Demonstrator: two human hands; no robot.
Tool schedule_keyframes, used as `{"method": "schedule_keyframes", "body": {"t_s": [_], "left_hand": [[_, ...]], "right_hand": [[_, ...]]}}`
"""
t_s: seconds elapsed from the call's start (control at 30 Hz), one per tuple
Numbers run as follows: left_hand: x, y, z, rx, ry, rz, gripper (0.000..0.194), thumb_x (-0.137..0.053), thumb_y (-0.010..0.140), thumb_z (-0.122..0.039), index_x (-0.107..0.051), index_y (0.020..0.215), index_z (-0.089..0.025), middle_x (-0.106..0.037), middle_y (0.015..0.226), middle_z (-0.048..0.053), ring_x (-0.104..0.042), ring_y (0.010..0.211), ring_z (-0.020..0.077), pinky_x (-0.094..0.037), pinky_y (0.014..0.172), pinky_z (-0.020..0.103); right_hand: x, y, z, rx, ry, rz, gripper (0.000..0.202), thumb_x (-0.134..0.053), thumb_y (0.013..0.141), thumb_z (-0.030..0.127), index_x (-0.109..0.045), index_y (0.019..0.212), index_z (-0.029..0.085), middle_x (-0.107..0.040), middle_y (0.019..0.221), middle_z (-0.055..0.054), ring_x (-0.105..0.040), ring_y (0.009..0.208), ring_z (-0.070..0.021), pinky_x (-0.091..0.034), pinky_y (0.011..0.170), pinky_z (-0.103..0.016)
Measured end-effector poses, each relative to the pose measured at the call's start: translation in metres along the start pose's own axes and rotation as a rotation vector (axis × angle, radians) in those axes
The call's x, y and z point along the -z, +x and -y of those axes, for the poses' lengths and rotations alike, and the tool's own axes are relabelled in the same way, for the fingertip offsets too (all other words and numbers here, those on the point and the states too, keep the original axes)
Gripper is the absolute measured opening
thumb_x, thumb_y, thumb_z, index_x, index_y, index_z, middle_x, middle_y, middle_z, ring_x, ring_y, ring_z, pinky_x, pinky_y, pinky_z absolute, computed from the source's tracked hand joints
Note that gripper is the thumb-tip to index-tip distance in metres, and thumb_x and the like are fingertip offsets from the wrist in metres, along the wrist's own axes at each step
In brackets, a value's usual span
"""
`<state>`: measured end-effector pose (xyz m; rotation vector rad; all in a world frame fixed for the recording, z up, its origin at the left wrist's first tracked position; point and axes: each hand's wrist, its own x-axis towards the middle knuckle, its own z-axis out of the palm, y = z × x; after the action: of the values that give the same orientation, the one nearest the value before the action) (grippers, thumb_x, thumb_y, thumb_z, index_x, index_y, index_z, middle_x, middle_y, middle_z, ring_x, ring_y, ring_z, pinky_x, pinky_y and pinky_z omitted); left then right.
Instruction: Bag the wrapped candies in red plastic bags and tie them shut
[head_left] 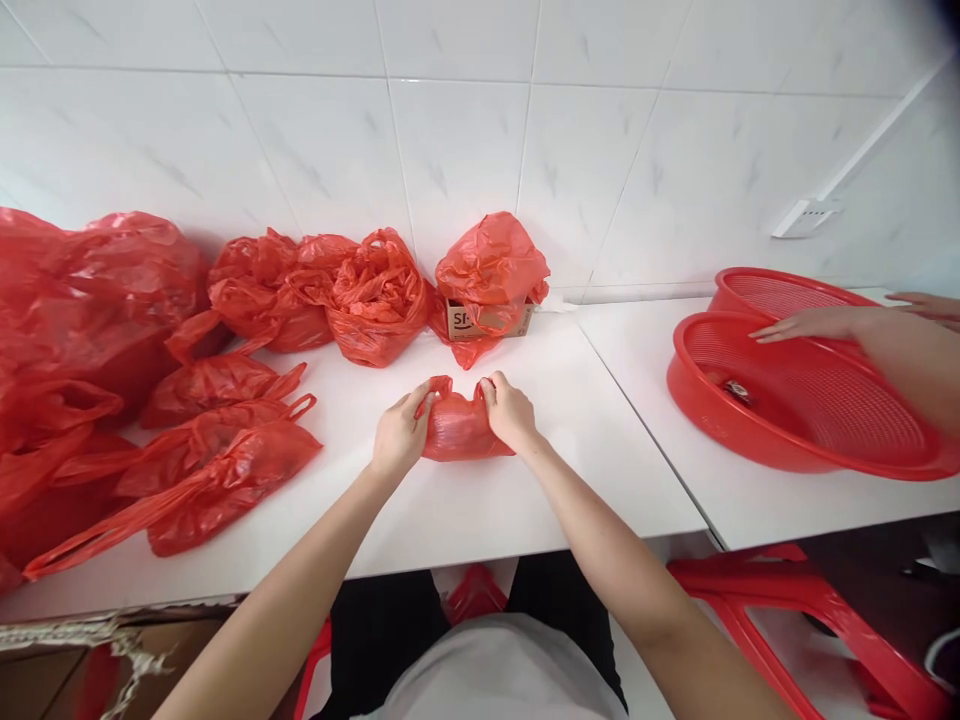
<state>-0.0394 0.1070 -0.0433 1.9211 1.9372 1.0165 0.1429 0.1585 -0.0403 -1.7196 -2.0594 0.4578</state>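
Nearer than the box, fingers of left hand and right hand pinch the bag at top corners; it seems soft, slippery, light, best held there

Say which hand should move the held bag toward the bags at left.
Probably the left hand: like the right hand, it grips the held bag, but it is nearer those bags.

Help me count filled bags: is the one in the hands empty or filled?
At least partly filled: the red bag bulges between the left hand and right hand, with something paler showing through.
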Motion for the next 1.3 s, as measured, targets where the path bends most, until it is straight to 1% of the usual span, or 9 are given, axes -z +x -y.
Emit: {"method": "schedule_keyframes", "body": {"t_s": [0.1, 0.3, 0.5, 0.6, 0.8, 0.97, 1.1, 1.2, 1.3], "left_hand": [[0.0, -0.002, 0.004, 0.094, 0.066, 0.087, 0.048, -0.025, 0.098, -0.047, -0.056, 0.132, -0.035, -0.071, 0.114, 0.002, -0.066, 0.099, 0.0228, -0.049, 0.084, 0.032], [-0.016, 0.016, 0.006, 0.279, 0.278, 0.224, 0.047, -0.029, 0.095, -0.045, -0.057, 0.133, -0.039, -0.072, 0.103, 0.009, -0.067, 0.092, 0.0298, -0.049, 0.077, 0.041], [-0.024, 0.01, -0.001, 0.266, 0.412, 0.276, 0.047, -0.029, 0.095, -0.036, -0.056, 0.134, -0.04, -0.068, 0.1, 0.011, -0.067, 0.085, 0.0295, -0.047, 0.073, 0.04], [-0.028, -0.003, -0.004, 0.234, 0.46, 0.263, 0.05, -0.032, 0.093, -0.027, -0.05, 0.139, -0.039, -0.064, 0.105, 0.012, -0.067, 0.08, 0.0278, -0.047, 0.072, 0.04], [-0.027, -0.024, -0.005, 0.19, 0.459, 0.253, 0.051, -0.038, 0.092, -0.023, -0.049, 0.14, -0.036, -0.06, 0.107, 0.012, -0.065, 0.083, 0.0267, -0.046, 0.07, 0.037], [-0.028, -0.034, -0.004, 0.218, 0.35, 0.224, 0.048, -0.041, 0.092, -0.026, -0.052, 0.137, -0.035, -0.06, 0.109, 0.012, -0.065, 0.087, 0.027, -0.045, 0.076, 0.039], [-0.024, -0.027, -0.001, 0.276, 0.159, 0.207, 0.041, -0.041, 0.092, -0.035, -0.062, 0.128, -0.032, -0.062, 0.109, 0.012, -0.064, 0.095, 0.03, -0.045, 0.081, 0.042], [-0.005, -0.014, 0.007, 0.312, -0.091, 0.257, 0.039, -0.044, 0.09, -0.048, -0.07, 0.111, -0.028, -0.068, 0.099, 0.009, -0.065, 0.092, 0.0273, -0.048, 0.081, 0.038], [0.024, -0.008, 0.018, 0.336, -0.393, 0.295, 0.05, -0.04, 0.088, -0.06, -0.07, 0.098, -0.021, -0.072, 0.094, 0.009, -0.067, 0.09, 0.0242, -0.052, 0.08, 0.035]], "right_hand": [[0.002, 0.01, -0.015, -0.038, -0.028, 0.029, 0.035, -0.019, 0.103, 0.041, -0.05, 0.106, 0.025, -0.067, 0.084, -0.003, -0.061, 0.073, -0.0193, -0.03, 0.058, -0.026], [-0.018, 0.02, -0.022, -0.088, -0.095, 0.087, 0.029, -0.029, 0.1, 0.04, -0.053, 0.102, 0.024, -0.068, 0.084, -0.005, -0.062, 0.073, -0.0208, -0.032, 0.059, -0.028], [-0.02, 0.02, -0.026, -0.075, -0.155, 0.105, 0.027, -0.032, 0.1, 0.041, -0.054, 0.1, 0.025, -0.069, 0.086, -0.003, -0.064, 0.076, -0.0193, -0.032, 0.059, -0.027], [-0.021, 0.01, -0.026, -0.063, -0.19, 0.084, 0.028, -0.03, 0.1, 0.04, -0.053, 0.103, 0.024, -0.069, 0.081, -0.003, -0.063, 0.072, -0.0189, -0.03, 0.057, -0.027], [-0.025, -0.015, -0.027, -0.025, -0.228, 0.039, 0.029, -0.029, 0.102, 0.039, -0.054, 0.105, 0.024, -0.069, 0.079, -0.002, -0.063, 0.069, -0.0167, -0.028, 0.058, -0.026], [-0.027, -0.021, -0.026, 0.0, -0.198, 0.018, 0.027, -0.031, 0.101, 0.037, -0.054, 0.104, 0.023, -0.07, 0.085, -0.004, -0.063, 0.071, -0.0174, -0.027, 0.059, -0.027], [-0.028, -0.019, -0.026, -0.008, -0.12, 0.007, 0.024, -0.034, 0.1, 0.035, -0.055, 0.101, 0.022, -0.069, 0.082, -0.005, -0.062, 0.072, -0.0178, -0.029, 0.061, -0.027], [-0.021, -0.016, -0.033, -0.013, -0.005, 0.013, 0.024, -0.04, 0.096, 0.042, -0.053, 0.09, 0.022, -0.065, 0.074, -0.002, -0.059, 0.069, -0.0168, -0.031, 0.061, -0.026], [-0.01, -0.014, -0.045, -0.004, 0.166, 0.046, 0.038, -0.037, 0.094, 0.054, -0.047, 0.076, 0.022, -0.061, 0.069, 0.002, -0.058, 0.067, -0.0145, -0.035, 0.059, -0.024]]}}
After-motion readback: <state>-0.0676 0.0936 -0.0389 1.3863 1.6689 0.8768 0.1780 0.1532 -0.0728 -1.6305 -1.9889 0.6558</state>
